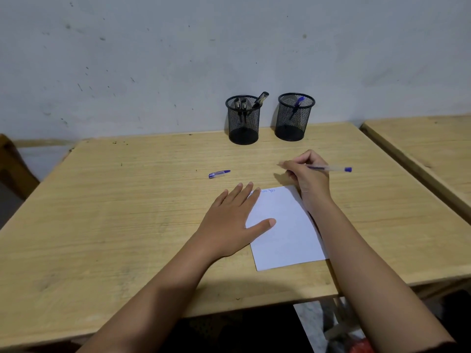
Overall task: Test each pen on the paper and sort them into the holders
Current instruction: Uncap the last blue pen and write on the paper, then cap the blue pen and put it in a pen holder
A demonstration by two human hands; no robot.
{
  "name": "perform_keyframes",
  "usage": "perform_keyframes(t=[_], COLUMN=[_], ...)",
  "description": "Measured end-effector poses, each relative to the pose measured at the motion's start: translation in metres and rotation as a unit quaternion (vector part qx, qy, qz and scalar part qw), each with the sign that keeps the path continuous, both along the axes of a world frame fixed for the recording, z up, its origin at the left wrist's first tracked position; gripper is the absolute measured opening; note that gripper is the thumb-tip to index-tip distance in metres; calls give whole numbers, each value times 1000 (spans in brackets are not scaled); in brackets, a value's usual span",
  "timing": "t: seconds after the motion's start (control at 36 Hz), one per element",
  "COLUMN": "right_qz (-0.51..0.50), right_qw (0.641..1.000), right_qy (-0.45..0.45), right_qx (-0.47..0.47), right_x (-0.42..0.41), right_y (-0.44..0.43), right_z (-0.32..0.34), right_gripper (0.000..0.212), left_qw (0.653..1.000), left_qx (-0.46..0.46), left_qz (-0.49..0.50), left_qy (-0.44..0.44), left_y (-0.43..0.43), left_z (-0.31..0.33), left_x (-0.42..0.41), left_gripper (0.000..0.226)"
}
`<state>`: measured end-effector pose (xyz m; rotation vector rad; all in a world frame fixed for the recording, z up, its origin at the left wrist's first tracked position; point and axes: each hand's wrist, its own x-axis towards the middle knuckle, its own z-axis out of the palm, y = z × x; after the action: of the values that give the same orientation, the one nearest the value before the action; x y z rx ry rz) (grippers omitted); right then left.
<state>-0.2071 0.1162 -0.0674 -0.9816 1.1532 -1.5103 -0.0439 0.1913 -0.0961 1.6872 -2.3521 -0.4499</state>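
Note:
A white sheet of paper lies on the wooden table with blue scribbles at its top edge. My left hand rests flat on the paper's left side, fingers straight. My right hand grips a clear blue pen just beyond the paper's top right corner, the pen's blue end pointing right. A blue pen cap lies alone on the table to the left. At the back stand two black mesh holders: the left holder has several dark pens, the right holder has one blue pen.
A grey marked wall rises right behind the holders. A second wooden table stands to the right across a narrow gap. Part of a chair shows at the far left. Bags lie on the floor below the table's front edge.

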Motion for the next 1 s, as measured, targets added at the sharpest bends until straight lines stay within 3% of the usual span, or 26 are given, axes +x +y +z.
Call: perform_keyframes(t=[0.08,0.17,0.25,0.39,0.47,0.58,0.64,0.72,0.92,1.0], right_qz=[8,15,7,12,56,96,113,135,155,159], right_qw=[1000,999,996,994,994,993,992,990,987,986], right_qy=[10,-40,-84,-80,-57,-24,-59,-35,-39,-50], right_qx=[2,7,33,77,74,64,-13,-25,-4,-2], right_x=[-2,-6,-9,-10,-12,-4,-10,-6,3,5], right_y=[-2,-4,-6,-7,3,3,33,34,37,38], right_z=[-1,-4,-12,-20,-23,-15,46,55,42,41], right_gripper=[18,10,11,10,9,7,8,10,11,10], left_qw=[998,980,967,956,966,962,956,948,868,845], left_qx=[-2,-56,-103,-7,4,-7,-93,-95,-44,-29], left_qz=[10,67,141,224,211,222,202,199,194,193], left_qy=[69,178,183,191,146,161,192,231,455,497], left_y=[2,-2,-22,-55,-52,-49,-27,-32,-22,-19], left_z=[5,13,12,-3,-24,-27,33,39,43,50], left_x=[0,6,26,44,49,50,44,43,24,16], left_gripper=[71,62,50,39,26,20,18,10,13,14])
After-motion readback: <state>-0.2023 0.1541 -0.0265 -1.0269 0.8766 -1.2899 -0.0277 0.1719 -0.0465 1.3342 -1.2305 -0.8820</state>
